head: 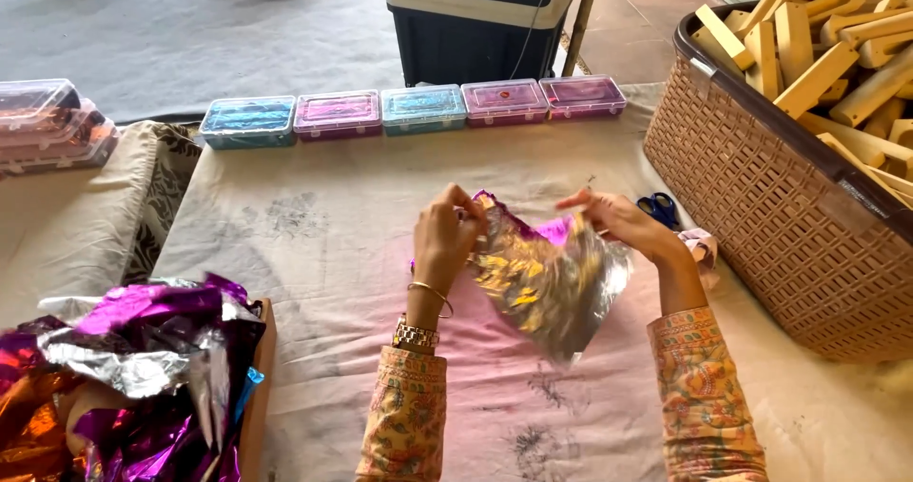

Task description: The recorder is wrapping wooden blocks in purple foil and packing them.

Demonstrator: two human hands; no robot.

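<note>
A crinkled sheet of shiny foil [552,287], silver on the side facing me and purple at its top edge, hangs between both hands above the cloth-covered table [323,254]. My left hand [445,235] pinches the sheet's upper left edge. My right hand [618,221] grips its upper right edge. Both wrists wear patterned orange sleeves, and the left one carries a gold watch and bangle.
Blue-handled scissors [658,206] lie just beyond my right hand. A brown woven basket [770,187] full of wooden blocks stands at the right. Several small plastic boxes [418,108] line the far edge. A box of crumpled purple and silver foil [143,368] sits front left.
</note>
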